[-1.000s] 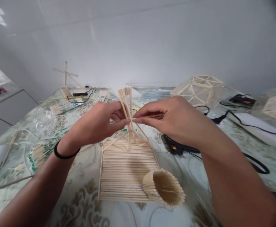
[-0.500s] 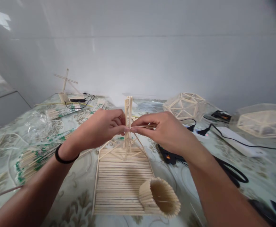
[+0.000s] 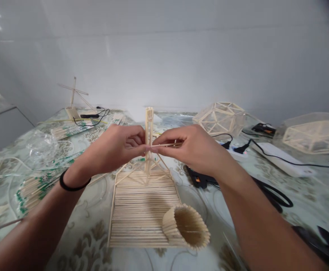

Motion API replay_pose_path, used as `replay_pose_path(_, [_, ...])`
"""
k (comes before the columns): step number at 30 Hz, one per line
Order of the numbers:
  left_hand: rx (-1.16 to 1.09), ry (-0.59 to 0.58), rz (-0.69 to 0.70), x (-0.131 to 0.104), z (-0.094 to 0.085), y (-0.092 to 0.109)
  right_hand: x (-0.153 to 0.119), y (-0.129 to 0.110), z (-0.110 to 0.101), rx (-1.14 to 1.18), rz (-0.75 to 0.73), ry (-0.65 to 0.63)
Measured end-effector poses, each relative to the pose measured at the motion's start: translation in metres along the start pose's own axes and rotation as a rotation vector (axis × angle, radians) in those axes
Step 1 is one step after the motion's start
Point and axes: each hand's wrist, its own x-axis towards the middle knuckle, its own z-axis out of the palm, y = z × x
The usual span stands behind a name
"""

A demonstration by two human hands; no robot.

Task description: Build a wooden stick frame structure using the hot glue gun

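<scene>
An upright tower of thin wooden sticks (image 3: 149, 124) stands at the far end of a flat stick platform (image 3: 141, 203), braced by slanting sticks. My left hand (image 3: 125, 145) is closed at the tower's left side, thumb and forefinger pinching its middle. From the right, my right hand (image 3: 187, 146) pinches a thin wooden stick (image 3: 168, 145) that lies level, its tip against the tower. The two thumbs almost meet there. A round cup built of short sticks (image 3: 185, 226) lies tilted on the platform's near right corner.
Bundles of sticks in green-marked wrappers (image 3: 37, 188) and crumpled clear plastic (image 3: 41, 145) lie at left. Behind stands a small stick model (image 3: 73, 98). On the right are stick domes (image 3: 220, 118), a white power strip (image 3: 282, 160), a black glue gun (image 3: 199, 178) and black cables.
The whole view has shifted slightly, with everything sitting a little higher and further left. Both hands keep the same grip at the tower, and the stick stays level.
</scene>
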Motion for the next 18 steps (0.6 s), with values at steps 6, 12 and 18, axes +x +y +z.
replay_pose_path(6, [0.048, 0.002, 0.014, -0.0007, 0.0007, -0.0009, 0.0022, 0.0029, 0.0001, 0.036, -0.034, -0.006])
replay_pose_path(12, [0.068, 0.008, 0.018, -0.0006, 0.0003, -0.0016, 0.0034, -0.0007, -0.0009, -0.003, -0.061, 0.007])
replay_pose_path(18, [0.070, -0.002, 0.030, -0.0001, -0.0006, -0.0003, 0.0041, -0.0020, 0.0016, 0.021, -0.060, 0.013])
